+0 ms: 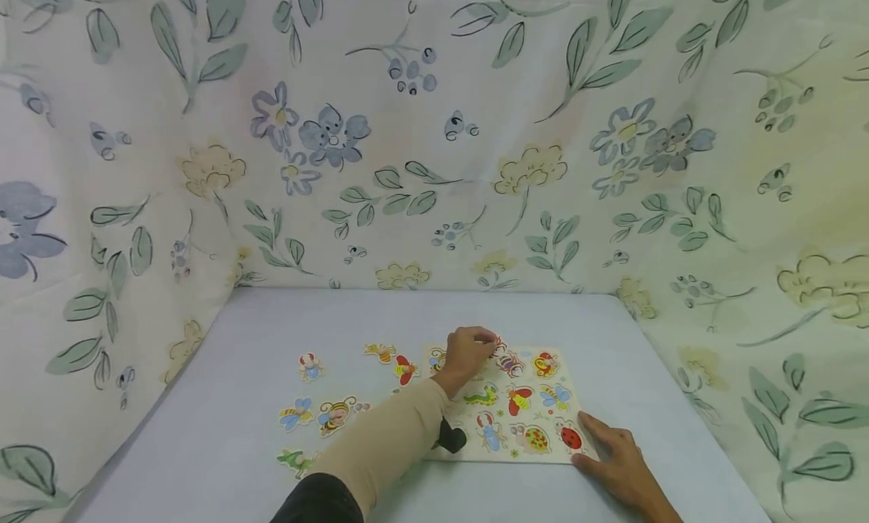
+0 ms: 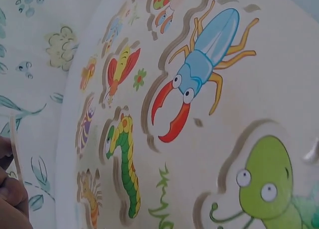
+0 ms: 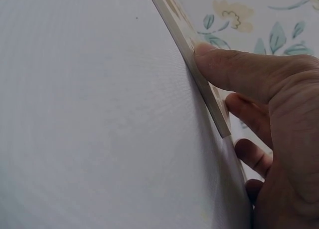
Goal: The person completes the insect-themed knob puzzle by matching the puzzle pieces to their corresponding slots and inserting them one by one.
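Note:
A flat wooden insect puzzle board [image 1: 498,451] lies on the table, with printed bugs in recessed shapes. My left hand [image 1: 465,353] is over its far part and pinches a thin puzzle piece [image 1: 500,347]. In the left wrist view that piece [image 2: 16,149] shows only its edge, so its picture is hidden. At the board's near right corner, my right hand [image 1: 614,455] holds the edges between thumb and fingers. The right wrist view shows the thumb [image 3: 229,69] against the board's edge [image 3: 199,84]. My left forearm covers part of the board's left side.
Several loose insect pieces lie left of the board: a beetle [image 1: 310,367], a dragonfly [image 1: 296,415], a bee [image 1: 334,416], a green grasshopper-like one [image 1: 295,460] and a red-winged bug [image 1: 405,370]. A floral cloth [image 1: 421,229] hangs behind and beside the white table [image 1: 251,334].

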The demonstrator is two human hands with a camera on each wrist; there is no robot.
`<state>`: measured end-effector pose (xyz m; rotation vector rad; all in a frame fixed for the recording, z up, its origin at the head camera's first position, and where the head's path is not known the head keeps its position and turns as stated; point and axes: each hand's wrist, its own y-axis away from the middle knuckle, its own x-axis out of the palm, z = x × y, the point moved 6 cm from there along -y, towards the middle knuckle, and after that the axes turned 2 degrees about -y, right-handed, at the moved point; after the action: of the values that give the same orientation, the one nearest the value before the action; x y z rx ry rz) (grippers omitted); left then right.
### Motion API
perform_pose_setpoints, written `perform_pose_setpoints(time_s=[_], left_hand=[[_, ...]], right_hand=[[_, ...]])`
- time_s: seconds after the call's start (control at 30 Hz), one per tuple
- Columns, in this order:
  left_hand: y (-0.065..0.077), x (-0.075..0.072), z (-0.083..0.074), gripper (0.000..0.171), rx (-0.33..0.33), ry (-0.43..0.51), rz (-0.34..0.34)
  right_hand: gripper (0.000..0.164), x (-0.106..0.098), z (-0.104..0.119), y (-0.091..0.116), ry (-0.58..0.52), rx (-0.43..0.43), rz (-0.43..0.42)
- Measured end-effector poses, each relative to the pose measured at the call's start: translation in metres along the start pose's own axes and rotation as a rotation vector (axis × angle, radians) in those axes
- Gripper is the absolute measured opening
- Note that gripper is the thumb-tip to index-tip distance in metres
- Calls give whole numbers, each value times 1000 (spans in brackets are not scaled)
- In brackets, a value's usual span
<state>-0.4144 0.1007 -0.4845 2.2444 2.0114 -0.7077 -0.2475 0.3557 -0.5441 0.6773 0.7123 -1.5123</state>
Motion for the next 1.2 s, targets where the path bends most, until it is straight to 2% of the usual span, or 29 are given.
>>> perform_pose_setpoints(time_s=[0.13, 0.27, 0.43, 0.57, 0.83, 0.97, 1.2], left_hand=[[-4, 13, 1, 8, 17, -16, 19], [-7, 25, 3, 11, 36, -69, 40], [-5, 35, 10, 12, -10, -125, 53], [-2, 40, 14, 10, -48, -146, 69], [0, 47, 12, 11, 21, -178, 133], [2, 50, 15, 15, 17, -178, 157], [4, 54, 14, 14, -5, -203, 160]], right_hand=[[84, 3, -2, -1, 6, 36, 15], [83, 2, -2, -1, 2, 28, 1], [80, 2, 0, -1, -24, 4, -14], [81, 4, -2, -1, -26, 8, -11], [82, 2, -2, 1, -27, 35, -9], [81, 2, 0, 1, -32, 39, -3], [83, 4, -6, -1, -32, 84, -7]])
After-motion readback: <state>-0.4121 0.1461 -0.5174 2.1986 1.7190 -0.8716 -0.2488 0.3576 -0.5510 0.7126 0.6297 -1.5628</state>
